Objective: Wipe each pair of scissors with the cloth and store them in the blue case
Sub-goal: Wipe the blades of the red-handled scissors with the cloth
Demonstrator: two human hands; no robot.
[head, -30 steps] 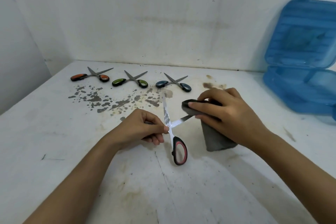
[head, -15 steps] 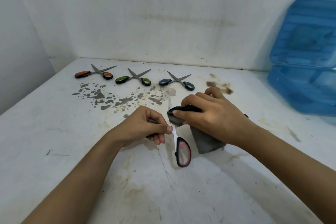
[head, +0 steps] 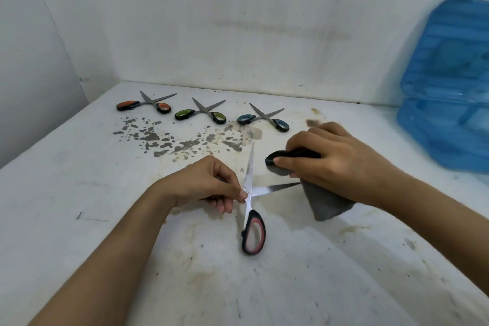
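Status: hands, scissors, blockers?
Left hand pinching red-handled scissors, blades open. Right hand gripping grey cloth at one blade. Blue case open, path unobstructed.

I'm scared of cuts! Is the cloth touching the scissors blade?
Touching. The head view shows the blade tip running into the grey cloth under the right hand.

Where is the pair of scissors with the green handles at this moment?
In the head view, the green-handled scissors lie open at the far left of the table, in the middle of a row, between the orange-handled scissors and the blue-handled scissors.

L hand (head: 205,184) pinches open red scissors (head: 251,209); R hand (head: 336,161) grips cloth (head: 326,202), seemingly round blade tip.
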